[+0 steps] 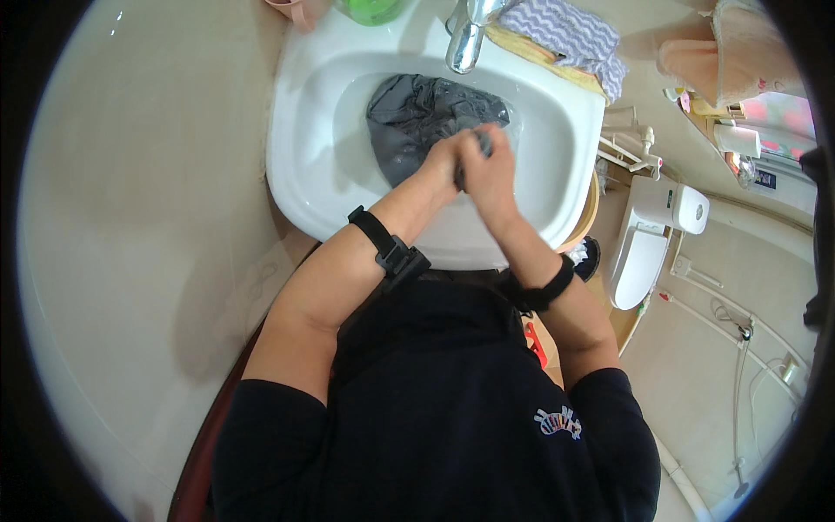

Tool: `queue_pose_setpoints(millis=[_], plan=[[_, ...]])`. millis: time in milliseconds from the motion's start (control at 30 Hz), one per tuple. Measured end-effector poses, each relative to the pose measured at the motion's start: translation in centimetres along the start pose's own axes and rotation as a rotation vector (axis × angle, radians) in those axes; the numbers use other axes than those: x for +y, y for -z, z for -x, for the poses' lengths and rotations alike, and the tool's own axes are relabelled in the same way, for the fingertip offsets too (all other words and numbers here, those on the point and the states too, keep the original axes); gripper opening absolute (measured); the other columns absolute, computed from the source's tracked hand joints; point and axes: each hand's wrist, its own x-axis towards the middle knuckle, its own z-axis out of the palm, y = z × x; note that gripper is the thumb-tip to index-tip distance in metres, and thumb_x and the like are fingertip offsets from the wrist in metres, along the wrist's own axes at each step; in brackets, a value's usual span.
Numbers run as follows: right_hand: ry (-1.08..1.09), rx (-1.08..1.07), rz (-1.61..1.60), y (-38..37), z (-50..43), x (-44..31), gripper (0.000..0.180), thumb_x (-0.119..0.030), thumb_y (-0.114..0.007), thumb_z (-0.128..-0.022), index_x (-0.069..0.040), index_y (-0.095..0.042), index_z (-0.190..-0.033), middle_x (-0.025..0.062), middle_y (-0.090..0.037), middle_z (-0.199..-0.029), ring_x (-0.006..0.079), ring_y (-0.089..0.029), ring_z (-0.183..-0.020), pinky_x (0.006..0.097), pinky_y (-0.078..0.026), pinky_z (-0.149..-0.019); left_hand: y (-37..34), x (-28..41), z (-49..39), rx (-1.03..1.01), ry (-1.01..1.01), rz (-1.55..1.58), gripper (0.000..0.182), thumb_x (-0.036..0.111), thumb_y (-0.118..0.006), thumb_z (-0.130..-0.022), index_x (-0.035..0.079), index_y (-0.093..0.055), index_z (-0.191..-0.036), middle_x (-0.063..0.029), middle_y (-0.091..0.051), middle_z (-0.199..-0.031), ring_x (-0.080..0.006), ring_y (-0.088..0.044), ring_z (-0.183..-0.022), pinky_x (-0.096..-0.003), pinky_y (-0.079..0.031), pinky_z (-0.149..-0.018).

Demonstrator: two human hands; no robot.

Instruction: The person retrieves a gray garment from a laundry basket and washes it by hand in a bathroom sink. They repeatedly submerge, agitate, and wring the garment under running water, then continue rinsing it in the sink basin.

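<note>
Dark grey wet fabric [408, 111] lies bunched in water in the white washbasin [306, 169]. Above it, near the basin's middle, my left hand [449, 160] and my right hand [492, 163] are pressed together, both closed on a gathered part of the same fabric. The hands are somewhat blurred, and most of the gripped fabric is hidden between them. The chrome faucet [465, 49] stands at the basin's far edge, beyond the cloth.
Folded striped and yellow cloths [564, 32] lie on the basin's back right corner. A green container [373, 9] and a pink cup [297, 12] stand at the back left. A wall borders the left side; a toilet [639, 267] is farther right.
</note>
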Motion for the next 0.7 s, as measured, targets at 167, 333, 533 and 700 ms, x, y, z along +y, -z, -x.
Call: queue_pose_setpoints(millis=[167, 333, 533, 700], plan=[[0.15, -0.047, 0.117, -0.1, 0.7, 2.9, 0.021, -0.015, -0.06, -0.079, 0.002, -0.054, -0.089, 0.0238, -0.053, -0.088, 0.0387, -0.052, -0.086, 0.0415, -0.042, -0.078, 1.6, 0.6, 0.6, 0.08, 0.089, 0.036, 0.019, 0.024, -0.053, -0.085, 0.006, -0.057, -0.085, -0.0041, -0.057, -0.079, -0.0152, -0.056, -0.069, -0.0301, -0.048, -0.061], [-0.017, 0.095, 0.393, 1.2, -3.0, 9.9, 0.021, -0.018, -0.059, -0.083, 0.002, -0.054, -0.09, 0.0235, -0.055, -0.089, 0.0391, -0.053, -0.083, 0.0431, -0.043, -0.075, 3.5, -0.8, 1.6, 0.262, 0.18, -0.059, 0.043, 0.025, -0.053, -0.088, 0.002, -0.044, -0.122, -0.0142, -0.046, -0.124, -0.0281, -0.045, -0.116, -0.0465, -0.039, -0.096], [-0.034, -0.312, 0.576, 0.7, -2.0, 17.2, 0.026, -0.008, -0.056, -0.075, -0.007, -0.056, -0.101, 0.0234, -0.055, -0.094, 0.0394, -0.052, -0.094, 0.0454, -0.044, -0.08, 8.0, -0.5, 0.1, 0.499, 0.188, -0.397, 0.065, 0.026, -0.053, -0.089, -0.002, -0.018, -0.136, -0.0202, -0.027, -0.139, -0.0363, -0.035, -0.125, -0.0521, -0.034, -0.099], [0.089, -0.517, 0.571, -0.8, -1.7, 18.6, 0.029, -0.007, -0.058, -0.072, -0.006, -0.055, -0.1, 0.0205, -0.052, -0.104, 0.04, -0.051, -0.098, 0.0441, -0.044, -0.085, 8.8, 1.0, 0.1, 0.617, 0.127, -0.394, 0.064, 0.026, -0.051, -0.09, -0.001, -0.016, -0.137, -0.0214, -0.027, -0.139, -0.0363, -0.038, -0.123, -0.0531, -0.035, -0.098]])
